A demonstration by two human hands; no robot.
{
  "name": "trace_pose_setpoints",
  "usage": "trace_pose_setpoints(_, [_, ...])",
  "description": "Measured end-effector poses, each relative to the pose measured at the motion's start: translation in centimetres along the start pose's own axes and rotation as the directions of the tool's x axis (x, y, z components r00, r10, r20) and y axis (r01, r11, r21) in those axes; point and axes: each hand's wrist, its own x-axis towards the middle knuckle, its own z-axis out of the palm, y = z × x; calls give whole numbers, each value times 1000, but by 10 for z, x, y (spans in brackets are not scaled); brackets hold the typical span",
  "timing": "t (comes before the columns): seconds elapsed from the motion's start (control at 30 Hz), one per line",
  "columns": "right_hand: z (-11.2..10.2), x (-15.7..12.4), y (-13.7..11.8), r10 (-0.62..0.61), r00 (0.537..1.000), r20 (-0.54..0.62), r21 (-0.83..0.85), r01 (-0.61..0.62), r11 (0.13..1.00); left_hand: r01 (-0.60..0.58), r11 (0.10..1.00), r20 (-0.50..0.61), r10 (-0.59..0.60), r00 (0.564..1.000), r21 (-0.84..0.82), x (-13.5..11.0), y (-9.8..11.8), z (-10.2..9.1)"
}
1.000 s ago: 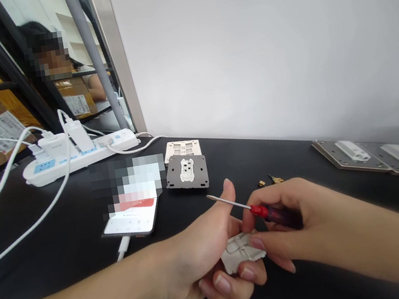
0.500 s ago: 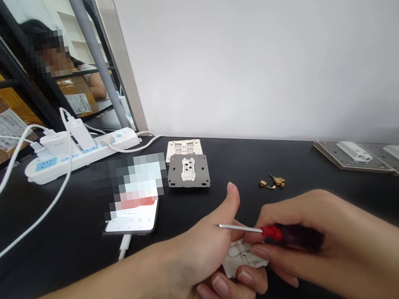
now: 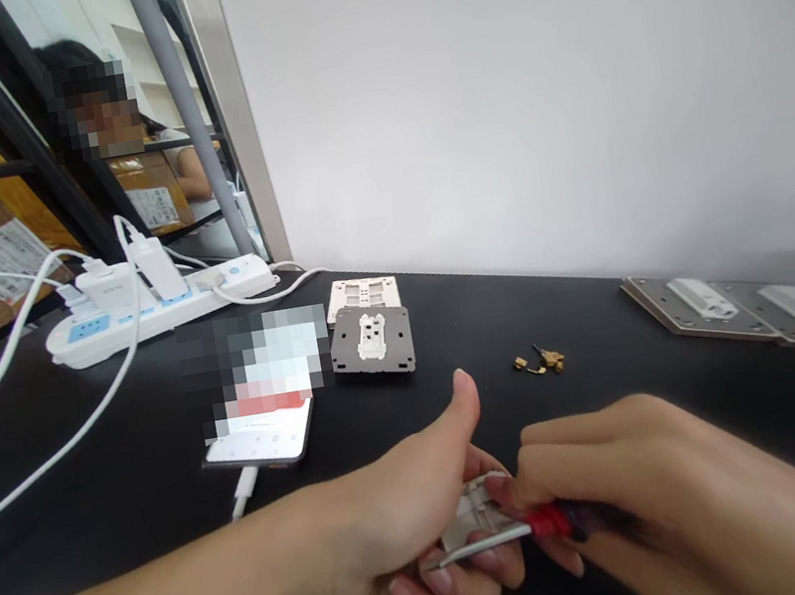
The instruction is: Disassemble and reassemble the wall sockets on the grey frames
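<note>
Tabletop (image 3: 598, 326), black and matte, filled the lower half of my feed, with a plain white wall (image 3: 524, 96) behind it. At the far left a white power strip (image 3: 159, 315) lay along the table's back edge, two white chargers (image 3: 129, 270) plugged in and white cables (image 3: 13, 348) trailing off it. Beyond it a person sat in the background. At the far right two grey switch panels (image 3: 746, 308) lay flat, side by side. A phone (image 3: 261, 440) lay face up near the middle, a cable in its near end.

The left hand (image 3: 404, 528) was closed round a small white plastic part (image 3: 477, 511), thumb up, fingers curled beneath it, holding it just above the table at the near edge. The right hand (image 3: 625, 493) was clamped on the red handle of a screwdriver (image 3: 546, 522), with a fingertip against the part's right edge. The metal shaft ran leftwards along the part's near edge, its tip at the left fingers.

Past the hands a grey socket plate (image 3: 372, 340) lay flat, touching a white frame (image 3: 362, 295) just behind it. A few small brass pieces (image 3: 540, 361) sat together to the right of the plate, well apart from both hands.
</note>
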Motion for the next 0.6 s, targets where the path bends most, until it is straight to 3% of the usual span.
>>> trace_pose_setpoints(0.13, [1, 5, 6, 128, 991, 35, 213, -132, 968, -40, 999, 16, 40, 999, 22, -3, -3, 0])
trace_pose_setpoints(0.23, [2, 8, 5, 139, 990, 8, 265, -136, 955, -33, 999, 20, 33, 999, 35, -4, -3, -1])
trace_pose_setpoints(0.4, [4, 4, 5, 66, 995, -71, 244, -47, 969, -93, 996, 38, 93, 995, -10, -2, -4, -1])
trace_pose_setpoints(0.6, [9, -8, 15, 143, 983, -114, 191, -120, 974, -160, 980, 72, 170, 983, -120, -1, -3, 1])
